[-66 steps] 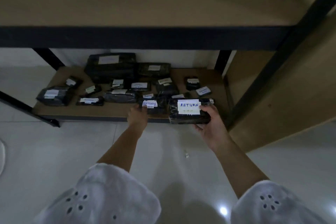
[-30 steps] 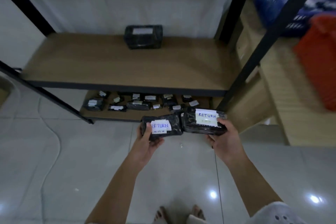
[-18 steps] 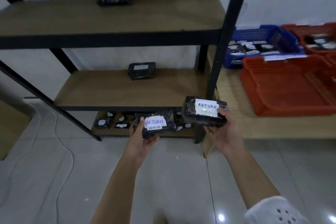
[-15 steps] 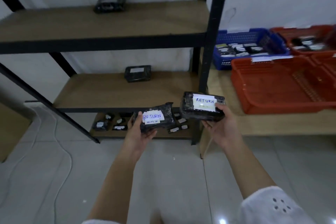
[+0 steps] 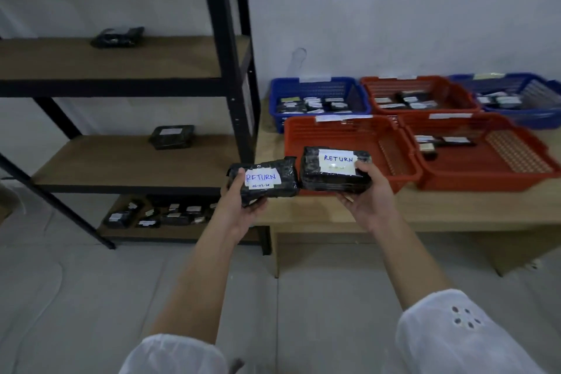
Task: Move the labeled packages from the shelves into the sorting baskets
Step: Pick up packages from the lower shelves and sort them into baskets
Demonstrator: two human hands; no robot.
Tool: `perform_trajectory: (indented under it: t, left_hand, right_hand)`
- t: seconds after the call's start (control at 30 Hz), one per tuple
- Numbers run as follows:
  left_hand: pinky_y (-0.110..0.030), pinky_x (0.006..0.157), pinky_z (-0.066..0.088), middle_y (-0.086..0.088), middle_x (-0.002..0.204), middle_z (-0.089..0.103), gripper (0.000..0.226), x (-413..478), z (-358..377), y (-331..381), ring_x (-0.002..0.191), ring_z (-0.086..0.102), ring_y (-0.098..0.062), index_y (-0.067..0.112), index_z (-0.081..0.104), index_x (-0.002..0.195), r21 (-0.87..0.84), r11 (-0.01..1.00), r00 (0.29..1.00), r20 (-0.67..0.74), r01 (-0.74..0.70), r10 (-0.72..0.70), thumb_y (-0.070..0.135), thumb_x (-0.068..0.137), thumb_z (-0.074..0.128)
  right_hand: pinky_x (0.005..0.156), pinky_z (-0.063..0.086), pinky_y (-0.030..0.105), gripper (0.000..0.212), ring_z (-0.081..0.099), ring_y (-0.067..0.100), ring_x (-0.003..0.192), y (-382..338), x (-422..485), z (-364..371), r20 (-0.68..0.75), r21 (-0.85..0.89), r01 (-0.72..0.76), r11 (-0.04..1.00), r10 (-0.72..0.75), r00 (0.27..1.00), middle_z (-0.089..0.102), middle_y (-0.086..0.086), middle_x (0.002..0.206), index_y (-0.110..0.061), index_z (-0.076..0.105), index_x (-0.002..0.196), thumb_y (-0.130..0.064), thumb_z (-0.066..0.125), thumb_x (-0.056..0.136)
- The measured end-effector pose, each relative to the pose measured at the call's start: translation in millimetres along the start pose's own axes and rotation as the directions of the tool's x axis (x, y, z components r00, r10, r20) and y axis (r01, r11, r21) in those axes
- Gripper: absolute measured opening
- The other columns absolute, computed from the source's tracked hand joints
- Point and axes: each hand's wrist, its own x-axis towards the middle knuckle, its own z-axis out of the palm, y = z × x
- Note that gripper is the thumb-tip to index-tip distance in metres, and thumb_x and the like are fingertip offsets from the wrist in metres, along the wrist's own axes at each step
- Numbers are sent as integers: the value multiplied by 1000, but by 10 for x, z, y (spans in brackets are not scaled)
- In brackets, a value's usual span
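One end of left package (image 5: 267,181) gripped by left hand (image 5: 239,209); other end unsupported, drop risked. Right package (image 5: 332,174) clamped in right hand (image 5: 368,203), held just before red basket (image 5: 376,133). Both marked RETURN; basket tag (image 5: 343,117) unreadable, missort risked.

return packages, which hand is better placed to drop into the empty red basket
Right: the right hand holds its package at the red basket's front rim; the left hand is farther left.
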Motion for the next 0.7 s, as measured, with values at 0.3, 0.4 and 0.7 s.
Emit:
perform_trajectory:
  t: [0.3,0.4,0.7]
  left_hand:
    - [-34,69,54,-14,122,58,47,243,1440,-558,91,59,-25,13,46,131,94,995,991,125,28,-40,36,91,57]
    - [-34,66,54,-15,125,56,50,425,1930,-753,92,59,-26,17,41,135,116,993,983,173,34,-54,35,91,57]
    - [-37,74,55,-16,127,55,52,957,3287,-1255,96,59,-28,18,37,136,104,990,961,250,93,-117,33,91,57]
  right_hand:
    - [73,48,31,44,61,21,86,-959,233,-1039,-111,59,119,991,-112,987,62,7,116,-18,49,131,-25,55,88]
    - [78,51,33,51,63,23,92,-1332,451,-1366,-147,36,162,986,-156,977,64,7,120,-17,48,135,-26,58,86]
    - [52,49,19,43,65,15,80,-2223,1053,-2220,-312,-12,198,980,-192,931,66,3,113,-20,52,129,-27,56,87]
